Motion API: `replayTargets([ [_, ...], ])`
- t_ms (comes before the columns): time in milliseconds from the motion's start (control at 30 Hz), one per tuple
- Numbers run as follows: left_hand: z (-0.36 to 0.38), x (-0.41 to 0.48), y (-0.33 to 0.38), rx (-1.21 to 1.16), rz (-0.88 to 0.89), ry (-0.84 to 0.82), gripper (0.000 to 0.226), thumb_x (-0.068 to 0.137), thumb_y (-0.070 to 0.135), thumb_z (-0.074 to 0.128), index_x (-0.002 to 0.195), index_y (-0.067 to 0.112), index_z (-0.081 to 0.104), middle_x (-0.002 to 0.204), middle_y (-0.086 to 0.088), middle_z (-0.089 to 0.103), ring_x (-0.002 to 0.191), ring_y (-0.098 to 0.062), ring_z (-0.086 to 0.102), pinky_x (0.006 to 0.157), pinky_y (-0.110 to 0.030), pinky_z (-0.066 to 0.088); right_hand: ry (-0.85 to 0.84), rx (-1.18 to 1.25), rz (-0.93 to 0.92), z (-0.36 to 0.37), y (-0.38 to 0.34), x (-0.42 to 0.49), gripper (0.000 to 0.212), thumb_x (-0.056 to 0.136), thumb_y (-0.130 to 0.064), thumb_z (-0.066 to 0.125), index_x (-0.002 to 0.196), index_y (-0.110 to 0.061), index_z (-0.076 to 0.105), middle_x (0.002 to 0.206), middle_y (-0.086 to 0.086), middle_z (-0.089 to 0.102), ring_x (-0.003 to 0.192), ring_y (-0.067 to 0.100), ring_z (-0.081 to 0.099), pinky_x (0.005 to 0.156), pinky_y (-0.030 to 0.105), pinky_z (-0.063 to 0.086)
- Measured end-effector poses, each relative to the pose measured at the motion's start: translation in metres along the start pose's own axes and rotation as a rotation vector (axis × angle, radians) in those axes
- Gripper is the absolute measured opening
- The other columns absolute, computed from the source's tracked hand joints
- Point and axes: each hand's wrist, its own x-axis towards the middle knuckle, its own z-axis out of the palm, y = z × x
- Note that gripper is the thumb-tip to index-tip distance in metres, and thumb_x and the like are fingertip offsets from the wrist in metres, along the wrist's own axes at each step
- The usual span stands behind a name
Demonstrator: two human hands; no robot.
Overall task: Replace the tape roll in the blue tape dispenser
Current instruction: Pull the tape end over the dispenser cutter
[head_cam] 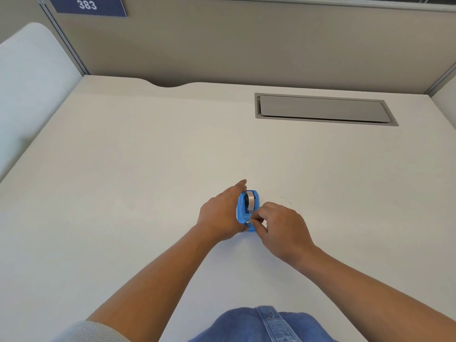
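Observation:
The blue tape dispenser (246, 213) stands on the white desk (148, 169), its cutter end toward me. A clear tape roll (250, 203) on a dark core sits in its cradle. My left hand (222, 213) lies flat against the dispenser's left side, fingers stretched along it and thumb at its near end. My right hand (281, 228) is at the near right corner, thumb and forefinger pinched together at the cutter, seemingly on the tape's free end, which is too thin to make out.
A grey cable hatch (323, 109) is set into the desk at the back right. Grey partition walls (222, 40) close the back and sides, with a blue "383" sign (87, 5) at top left. A white panel (27, 82) stands at the left.

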Motion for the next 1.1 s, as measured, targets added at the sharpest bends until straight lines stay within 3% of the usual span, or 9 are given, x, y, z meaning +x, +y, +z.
replayTargets([
  [133, 0.000, -0.001, 0.001, -0.017, 0.000, 0.001, 0.112, 0.063, 0.045, 0.086, 0.151, 0.034, 0.019, 0.149, 0.016, 0.046, 0.127, -0.016, 0.052, 0.092, -0.034, 0.047, 0.010, -0.010, -0.034, 0.005, -0.001, -0.008, 0.010, 0.091, -0.024, 0.063, 0.090, -0.019, 0.072, 0.085, -0.004, 0.070, 0.071, 0.015, 0.061, 0.056, 0.021, 0.040],
  [267, 0.000, -0.001, 0.001, -0.012, -0.002, 0.000, 0.112, 0.063, 0.045, 0.086, 0.151, 0.033, 0.018, 0.150, 0.015, 0.045, 0.128, -0.016, 0.052, 0.093, -0.035, 0.048, 0.047, -0.017, -0.059, 0.007, -0.002, -0.013, 0.007, 0.088, -0.021, 0.069, 0.088, -0.016, 0.073, 0.081, -0.001, 0.071, 0.066, 0.015, 0.063, 0.054, 0.008, 0.027],
  [467, -0.001, -0.002, 0.002, -0.027, -0.008, -0.005, 0.112, 0.063, 0.046, 0.086, 0.152, 0.033, 0.018, 0.150, 0.015, 0.045, 0.128, -0.016, 0.052, 0.095, -0.036, 0.047, 0.080, -0.018, -0.098, 0.011, -0.005, -0.018, 0.004, 0.084, -0.021, 0.073, 0.086, -0.017, 0.074, 0.078, -0.002, 0.073, 0.063, 0.015, 0.064, 0.056, 0.027, 0.053],
  [567, -0.001, -0.002, 0.002, -0.033, -0.009, -0.007, 0.112, 0.063, 0.047, 0.085, 0.151, 0.033, 0.018, 0.150, 0.016, 0.045, 0.128, -0.015, 0.051, 0.094, -0.036, 0.047, 0.102, -0.008, -0.099, 0.014, -0.005, -0.021, 0.005, 0.080, -0.019, 0.078, 0.083, -0.018, 0.074, 0.075, -0.003, 0.073, 0.060, 0.013, 0.063, 0.052, 0.020, 0.046],
  [700, 0.000, -0.002, 0.002, -0.030, -0.010, -0.003, 0.111, 0.064, 0.045, 0.085, 0.151, 0.032, 0.019, 0.149, 0.015, 0.046, 0.127, -0.016, 0.052, 0.093, -0.035, 0.047, 0.113, -0.017, -0.106, 0.018, -0.004, -0.021, 0.003, 0.080, -0.019, 0.076, 0.082, -0.018, 0.074, 0.075, -0.003, 0.073, 0.061, 0.013, 0.063, 0.051, 0.027, 0.054],
  [1100, 0.001, -0.002, 0.001, -0.023, -0.009, -0.006, 0.112, 0.063, 0.043, 0.086, 0.151, 0.033, 0.018, 0.149, 0.014, 0.046, 0.126, -0.017, 0.053, 0.092, -0.035, 0.049, 0.132, -0.056, -0.132, 0.023, 0.000, -0.021, 0.004, 0.078, -0.016, 0.075, 0.076, -0.014, 0.073, 0.068, -0.001, 0.070, 0.055, 0.017, 0.062, 0.050, 0.033, 0.055],
])
